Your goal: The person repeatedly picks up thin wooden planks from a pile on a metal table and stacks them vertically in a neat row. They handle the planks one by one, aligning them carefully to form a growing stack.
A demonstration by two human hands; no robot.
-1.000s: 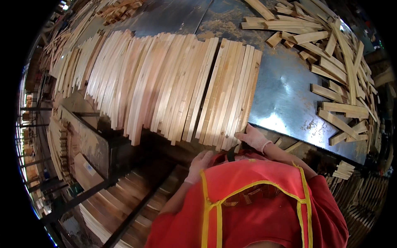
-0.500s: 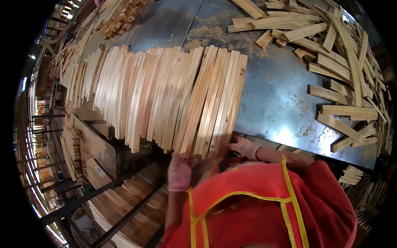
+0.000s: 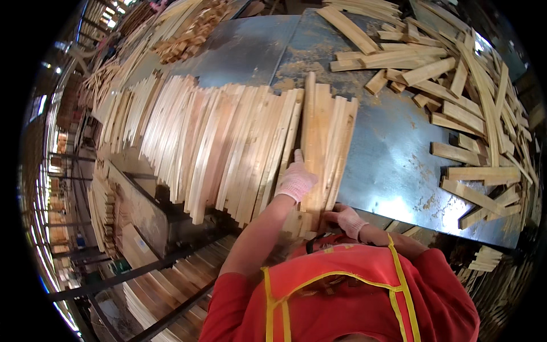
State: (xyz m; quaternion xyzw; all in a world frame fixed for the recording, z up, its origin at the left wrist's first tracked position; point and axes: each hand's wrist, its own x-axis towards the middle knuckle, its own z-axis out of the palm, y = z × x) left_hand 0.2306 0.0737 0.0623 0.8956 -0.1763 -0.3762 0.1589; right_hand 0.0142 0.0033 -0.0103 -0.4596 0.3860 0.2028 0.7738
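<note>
A row of pale wooden strips (image 3: 228,148) lies side by side on the metal tabletop. My left hand (image 3: 297,179), in a pinkish knit glove, reaches over the right part of the row and grips a wooden strip (image 3: 309,114). Its index finger points away along a dark gap between strips; the other fingers are partly hidden. That strip's far end sticks out past its neighbours. At the near right corner of the row, my gloved right hand (image 3: 345,220) is closed around the strips' near ends, its fingertips partly out of sight.
Loose boards (image 3: 456,108) lie heaped along the right side of the metal table (image 3: 387,165). A stack of short pieces (image 3: 191,40) sits at the far left. Below left, dark metal bars (image 3: 159,265) cross in front of more boards (image 3: 188,285).
My left hand has moved from the near ends up onto the row. One strip now juts farther at the far end. My right hand stays near the corner, fingers more curled.
</note>
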